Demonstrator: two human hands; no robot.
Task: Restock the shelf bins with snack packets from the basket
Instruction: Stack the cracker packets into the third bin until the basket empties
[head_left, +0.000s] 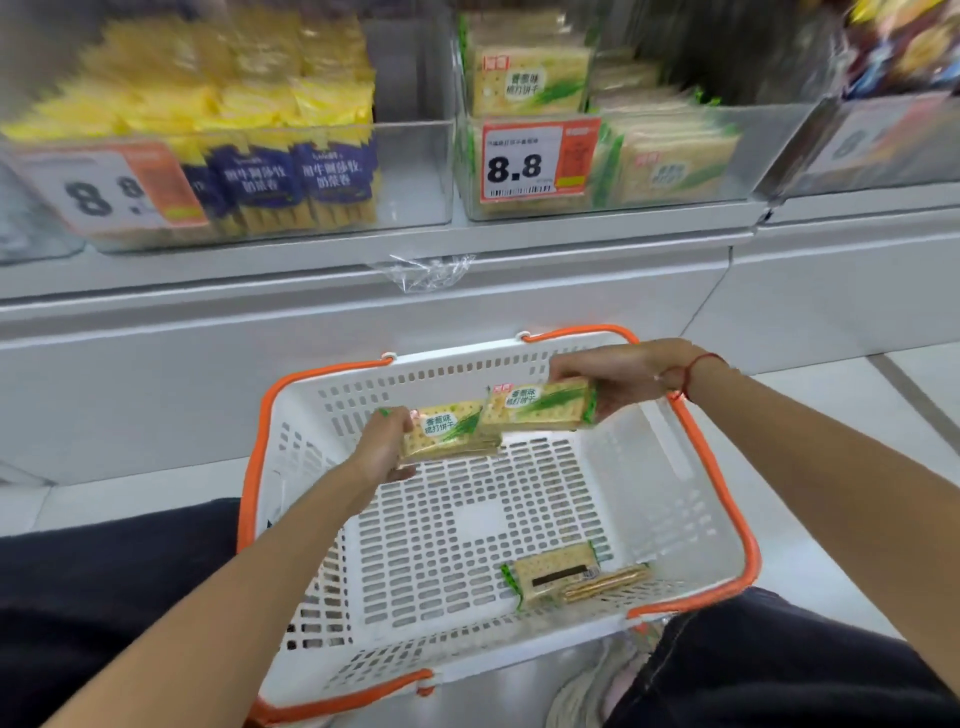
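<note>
A white basket with orange handles (691, 519) sits on the floor between my knees. Above it, my left hand (382, 447) grips a green-and-cream cracker packet (449, 431) by its left end. My right hand (618, 376) grips a second cracker packet (537, 408) by its right end, slightly higher and overlapping the first. One more cracker packet (558, 571) lies face down at the basket's near right corner. The clear shelf bin with the same crackers (779, 156) stands above, behind an 8.8 price tag (537, 161).
To the left, another clear bin (415, 171) holds yellow-and-blue snack packets (291, 150). A further bin (883, 140) is at the far right. The grey shelf front (363, 312) rises just behind the basket. A scrap of clear plastic (426, 270) hangs from the shelf edge.
</note>
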